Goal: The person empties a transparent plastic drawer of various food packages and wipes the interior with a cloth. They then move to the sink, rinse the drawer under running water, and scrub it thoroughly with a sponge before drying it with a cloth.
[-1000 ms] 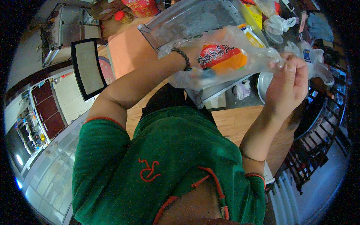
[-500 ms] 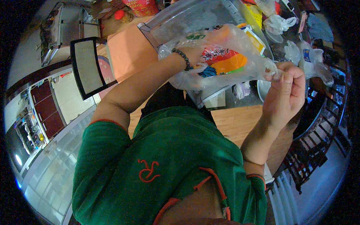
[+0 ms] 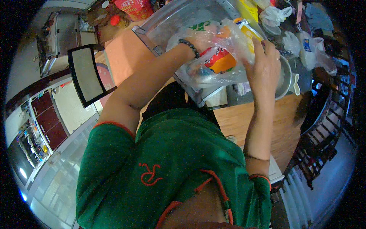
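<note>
Since the clear plastic bag (image 3: 239,51) is so floppy, I get why both hands are on the case here. It's over the near part of a big see-through tub (image 3: 167,23), with a red-and-orange packet (image 3: 221,63) showing through the film. Can't tell if the bag is sitting on the bottom of the tub or being held up a bit.

The left hand (image 3: 207,38), the one with the dark bead bracelet (image 3: 190,47), is at the left side of the bag with film over its fingers. Inside the bag or just tucked under a fold? No clue, and I can't tell whether those fingers are spread or pinching either. Looks to me like it's backing up the packet, since loose plastic won't hold its own shape.

The right hand (image 3: 263,63) is easier to read: thumb and fingers are loosely apart along the bag's right side, no clear pinch that I can see. Having a hand on each side probably stops the thing slumping over.

Just beyond the right fingertips there's a yellow-and-white packet (image 3: 248,36), leaning toward the tub's right side I think. A metal bowl (image 3: 284,79) is on the dark tabletop (image 3: 303,66) right of that hand, partly hidden by it, with a white handle-shaped thing (image 3: 296,84) just beside it. More knotted white bags (image 3: 276,17) are bunched past the tub, clear of both hands.
</note>
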### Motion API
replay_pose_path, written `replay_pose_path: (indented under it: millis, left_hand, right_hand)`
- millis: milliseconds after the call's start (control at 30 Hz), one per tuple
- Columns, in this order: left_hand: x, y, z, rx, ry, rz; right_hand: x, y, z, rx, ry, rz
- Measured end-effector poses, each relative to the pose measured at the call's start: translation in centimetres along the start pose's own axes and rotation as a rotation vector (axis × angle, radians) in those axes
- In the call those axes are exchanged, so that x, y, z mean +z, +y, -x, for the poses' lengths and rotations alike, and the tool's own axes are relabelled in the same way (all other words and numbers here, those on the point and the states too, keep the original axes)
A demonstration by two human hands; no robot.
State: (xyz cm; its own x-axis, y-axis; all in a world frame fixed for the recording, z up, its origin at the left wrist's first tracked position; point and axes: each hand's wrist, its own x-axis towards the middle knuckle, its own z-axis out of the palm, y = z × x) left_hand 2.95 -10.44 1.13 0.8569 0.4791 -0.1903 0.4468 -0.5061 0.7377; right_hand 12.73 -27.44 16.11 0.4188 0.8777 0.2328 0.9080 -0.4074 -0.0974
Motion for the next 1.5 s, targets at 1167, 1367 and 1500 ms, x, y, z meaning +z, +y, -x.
replay_pose_path:
  millis: [1167,1367,1500]
  left_hand:
    - [-4.8,10.6,5.4,0.79,-0.347,-0.559]
    - [-9.4,9.4,11.4,0.774,-0.302,-0.684]
    - [-9.3,8.2,13.6,0.802,-0.197,-0.635]
  right_hand:
    - [1.2,4.5,2.6,0.585,0.335,-1.279]
    - [0.9,3.3,2.9,0.645,0.339,-1.122]
    - [1.0,3.0,2.6,0.603,0.305,-1.248]
